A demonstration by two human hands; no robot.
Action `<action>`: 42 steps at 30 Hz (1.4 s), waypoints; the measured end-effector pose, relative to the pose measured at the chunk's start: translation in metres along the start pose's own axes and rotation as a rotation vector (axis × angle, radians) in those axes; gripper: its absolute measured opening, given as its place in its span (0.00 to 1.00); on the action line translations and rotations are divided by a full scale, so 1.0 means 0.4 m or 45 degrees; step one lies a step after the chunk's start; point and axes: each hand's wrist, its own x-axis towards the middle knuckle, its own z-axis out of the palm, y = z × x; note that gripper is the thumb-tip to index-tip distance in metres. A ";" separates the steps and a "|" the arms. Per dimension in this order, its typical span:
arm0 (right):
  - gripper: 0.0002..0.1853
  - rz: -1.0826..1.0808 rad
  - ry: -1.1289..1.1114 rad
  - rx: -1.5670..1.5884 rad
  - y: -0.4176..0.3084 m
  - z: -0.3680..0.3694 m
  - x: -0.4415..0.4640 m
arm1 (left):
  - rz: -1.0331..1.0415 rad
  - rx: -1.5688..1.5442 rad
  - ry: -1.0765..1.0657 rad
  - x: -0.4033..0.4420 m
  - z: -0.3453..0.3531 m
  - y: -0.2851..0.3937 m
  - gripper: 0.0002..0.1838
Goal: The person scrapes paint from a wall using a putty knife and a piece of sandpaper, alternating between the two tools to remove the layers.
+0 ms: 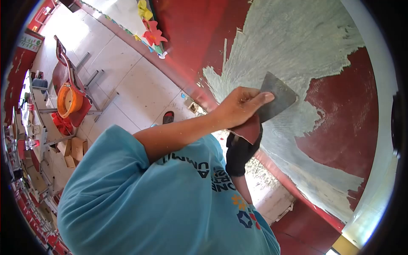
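My left hand [242, 106], bare, pinches a sheet of sandpaper [277, 97] with the thumb on top. The sheet has a grey face, and a reddish-brown part [248, 129] bends down below my fingers. Right beneath it is my right hand [241, 155] in a black glove, closed against the lower part of the sheet. Its fingertips are partly hidden behind the sandpaper. Beyond both hands stands a red wall [344, 102] with a large rough patch of bared grey-green surface [293, 42].
Flakes of debris [263, 178] lie along the wall's foot. On the left, an orange bucket [69, 101] sits on a red chair [59, 76] over the tiled floor [127, 76]. A cardboard box [75, 151] and cluttered tables are behind. Paper flowers [152, 32] edge a board.
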 end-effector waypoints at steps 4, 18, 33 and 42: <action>0.14 -0.114 -0.110 -0.233 0.057 -0.030 -0.018 | 0.070 0.106 0.160 -0.016 -0.002 -0.070 0.25; 0.12 -0.413 -0.159 -0.526 0.097 -0.069 0.052 | -0.067 0.253 0.015 0.013 -0.036 -0.088 0.27; 0.19 -0.483 -0.413 -1.335 -0.088 -0.022 0.082 | -0.416 -0.486 0.291 -0.013 -0.019 -0.037 0.29; 0.20 -0.453 -0.384 -1.271 -0.219 0.050 0.037 | -0.266 -0.490 -0.024 -0.019 -0.025 0.031 0.31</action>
